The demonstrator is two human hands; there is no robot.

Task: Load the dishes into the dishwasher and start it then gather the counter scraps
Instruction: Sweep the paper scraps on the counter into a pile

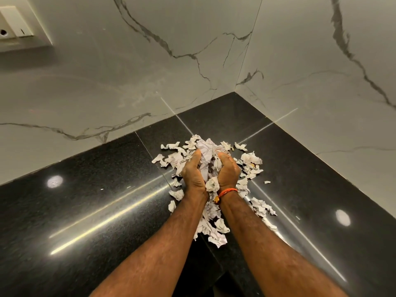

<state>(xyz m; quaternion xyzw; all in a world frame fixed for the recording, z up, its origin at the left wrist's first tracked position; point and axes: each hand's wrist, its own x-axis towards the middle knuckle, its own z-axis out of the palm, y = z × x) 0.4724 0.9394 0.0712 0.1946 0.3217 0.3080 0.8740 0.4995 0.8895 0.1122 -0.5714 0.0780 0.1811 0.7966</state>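
Both bare forearms reach in from the near edge, the left hand (pixel 192 172) and right hand (pixel 227 171) cupped together around a bundle of crumpled white paper scraps (pixel 205 151) on the glossy black granite counter (pixel 85 211). More scraps lie scattered around and beneath the wrists. Sweeping the outlying pieces inward before lifting would likely keep strays from dropping.

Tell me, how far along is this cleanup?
The dishwasher is out of view, so that part cannot be judged. Both hands, left hand and right hand, cup a bunch of paper scraps. Loose scraps are scattered on the black counter.
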